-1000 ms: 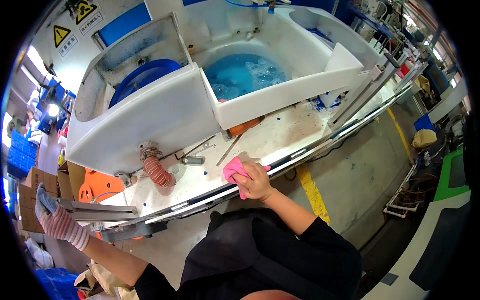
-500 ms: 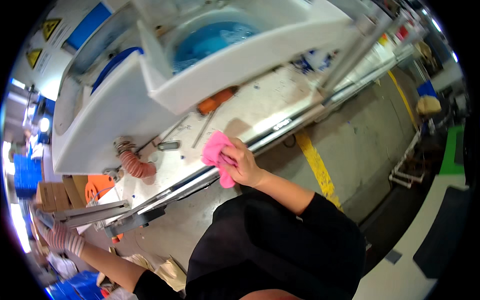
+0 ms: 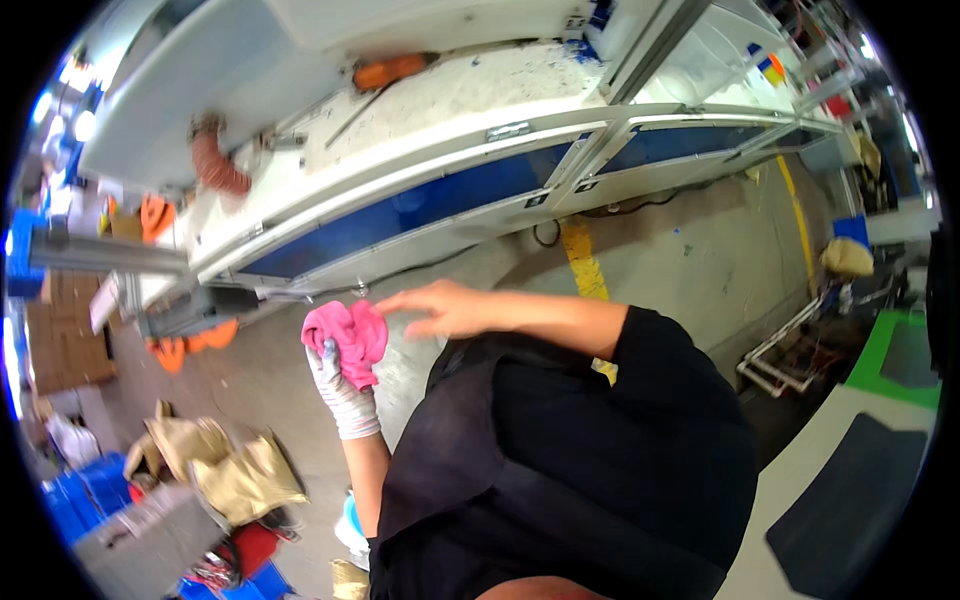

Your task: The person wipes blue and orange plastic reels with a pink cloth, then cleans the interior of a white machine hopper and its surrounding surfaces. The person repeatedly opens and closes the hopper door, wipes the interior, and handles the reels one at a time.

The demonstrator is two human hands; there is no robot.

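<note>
A crumpled pink cloth [image 3: 345,330] is gripped in my left hand [image 3: 345,395], which wears a striped knitted glove with greyish fingertips. The cloth is held up in front of my body, over the floor and short of the machine's front. My bare right hand [image 3: 440,308] is just right of the cloth, its fingers stretched toward it and apart from one another. Whether a fingertip touches the cloth's edge I cannot tell.
Ahead runs a white machine bench [image 3: 460,100] with blue front panels. On it lie an orange-handled tool [image 3: 390,72] and a thin rod. A pinkish ribbed hose [image 3: 217,163] hangs at the left. Tan sacks [image 3: 245,475] lie lower left; a green-edged table [image 3: 890,370] stands right.
The pink cloth has passed from my right hand to my gloved left hand, which came in from the far left. My view has turned; the blue-liquid basin is out of sight.
</note>
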